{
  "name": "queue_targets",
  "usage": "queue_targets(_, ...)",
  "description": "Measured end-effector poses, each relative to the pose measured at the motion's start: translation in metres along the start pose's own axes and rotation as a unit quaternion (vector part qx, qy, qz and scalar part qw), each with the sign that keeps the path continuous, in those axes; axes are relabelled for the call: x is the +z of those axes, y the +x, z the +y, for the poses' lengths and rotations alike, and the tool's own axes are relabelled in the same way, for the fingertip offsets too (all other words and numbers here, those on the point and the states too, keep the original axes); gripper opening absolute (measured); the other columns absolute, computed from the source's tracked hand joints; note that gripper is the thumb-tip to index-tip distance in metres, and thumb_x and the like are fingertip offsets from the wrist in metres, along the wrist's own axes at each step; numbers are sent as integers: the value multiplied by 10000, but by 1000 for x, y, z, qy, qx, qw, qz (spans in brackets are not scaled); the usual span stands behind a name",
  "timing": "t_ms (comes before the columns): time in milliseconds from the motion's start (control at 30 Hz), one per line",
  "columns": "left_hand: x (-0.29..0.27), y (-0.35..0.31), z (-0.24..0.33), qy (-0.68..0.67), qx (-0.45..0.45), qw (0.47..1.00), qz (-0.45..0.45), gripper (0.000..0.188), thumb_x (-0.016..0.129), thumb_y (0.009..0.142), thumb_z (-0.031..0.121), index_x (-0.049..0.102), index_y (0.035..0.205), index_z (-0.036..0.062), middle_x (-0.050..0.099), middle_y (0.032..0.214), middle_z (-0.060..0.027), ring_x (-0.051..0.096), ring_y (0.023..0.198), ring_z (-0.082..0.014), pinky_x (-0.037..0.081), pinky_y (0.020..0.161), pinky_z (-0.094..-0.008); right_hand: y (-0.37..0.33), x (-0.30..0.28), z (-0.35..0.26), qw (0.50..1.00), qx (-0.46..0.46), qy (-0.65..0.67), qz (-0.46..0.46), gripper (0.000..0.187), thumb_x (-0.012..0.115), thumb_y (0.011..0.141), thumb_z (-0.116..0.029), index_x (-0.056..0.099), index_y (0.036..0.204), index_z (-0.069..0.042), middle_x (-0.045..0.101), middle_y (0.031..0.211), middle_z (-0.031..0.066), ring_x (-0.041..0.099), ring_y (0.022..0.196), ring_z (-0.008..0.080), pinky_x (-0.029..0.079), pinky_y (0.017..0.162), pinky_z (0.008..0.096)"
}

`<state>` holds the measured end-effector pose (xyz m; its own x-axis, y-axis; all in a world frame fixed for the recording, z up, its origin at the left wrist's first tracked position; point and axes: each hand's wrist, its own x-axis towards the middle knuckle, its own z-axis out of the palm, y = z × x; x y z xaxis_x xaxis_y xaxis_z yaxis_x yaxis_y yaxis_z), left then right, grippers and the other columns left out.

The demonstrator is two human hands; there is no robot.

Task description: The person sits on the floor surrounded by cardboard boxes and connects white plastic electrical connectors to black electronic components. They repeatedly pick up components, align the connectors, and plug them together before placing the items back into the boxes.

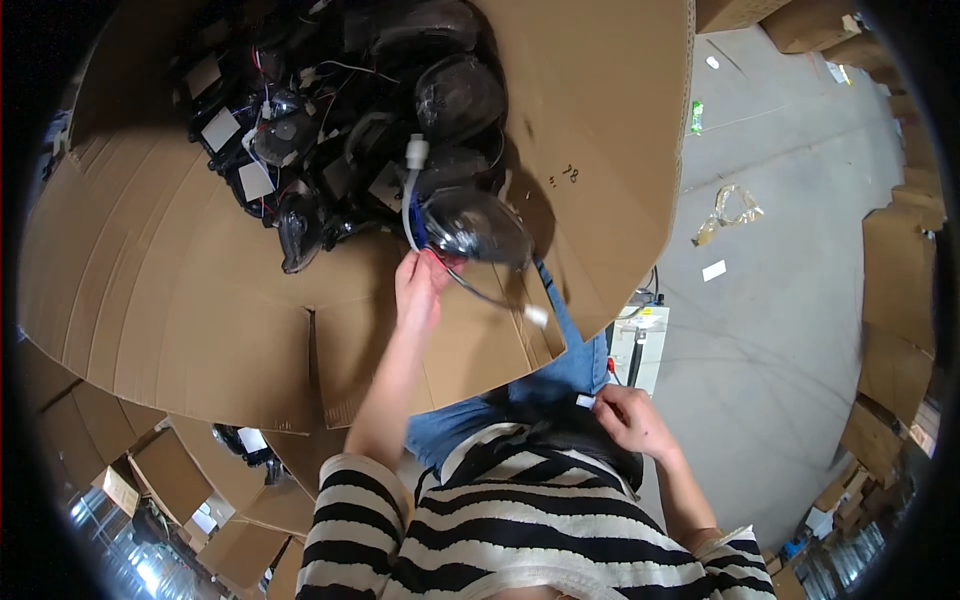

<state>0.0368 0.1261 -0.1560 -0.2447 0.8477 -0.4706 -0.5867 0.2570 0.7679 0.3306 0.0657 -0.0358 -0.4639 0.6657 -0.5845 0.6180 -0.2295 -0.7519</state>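
Note:
My left hand reaches over the edge of a big cardboard box, its fingers closed around cables at the near end of a vehicle lamp. This lamp has a clear rounded lens and a dark housing. One cable rises to a white connector; another hangs right to a second white connector. Beyond it lies a heap of similar dark lamps with wires and white labels. My right hand is at my waist, fingers curled against a blurred black object, beside a small white piece.
The large cardboard box stands directly ahead, with bent flaps toward me. On the grey floor at right are crumpled tape, a white paper and a green wrapper. More cartons line the right; open boxes stand lower left.

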Motion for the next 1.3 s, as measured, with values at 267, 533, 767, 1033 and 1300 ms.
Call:
queue_targets(267, -28, -66, -25, 136, -13, 987, 86, 227, 492, 845, 181, 560, 950, -8, 573, 975, -111, 553, 886, -177, 429, 785, -279, -9, 11, -4, 998, -57, -27, 8, 92, 488, 741, -84, 514, 715, 0, 529, 618, 166, 534, 602, 331, 423, 550, 364)
queue_targets(533, -42, -139, -35, 659, 211, 707, 142, 140, 666, 633, 180, 625, 749, 113, 470, 948, -116, 409, 862, -292, 329, 789, -390, -7, 22, -18, 992, -104, -64, -19, 79, 494, 734, -76, 514, 720, -2, 527, 622, 164, 533, 592, 329, 420, 540, 370)
queue_targets(767, -42, -172, -11, 746, 292, 598, 10, 162, 657, 570, 139, 607, 721, 113, 446, 987, -139, 416, 949, -290, 281, 851, -453, -8, 32, -15, 987, -146, -74, -10, 67, 479, 731, -44, 506, 715, 15, 510, 612, 137, 508, 529, 273, 394, 486, 325)
queue_targets(1033, -32, -183, -10, 698, 348, 533, -328, 209, 585, 619, 148, 558, 818, 91, 495, 971, -94, 460, 953, -246, 309, 869, -434, -10, 37, -26, 985, -133, -95, -50, 77, 489, 734, -64, 506, 729, 11, 524, 659, 154, 526, 623, 322, 416, 555, 376)
queue_targets(1300, -11, -151, 3, 427, -143, 822, -349, 192, 427, 849, 134, 511, 974, 14, 522, 673, -41, 519, 606, -140, 422, 571, -255, -17, 33, -29, 988, -135, -63, -50, 72, 488, 734, -56, 497, 721, 14, 505, 645, 157, 513, 612, 328, 407, 551, 380)
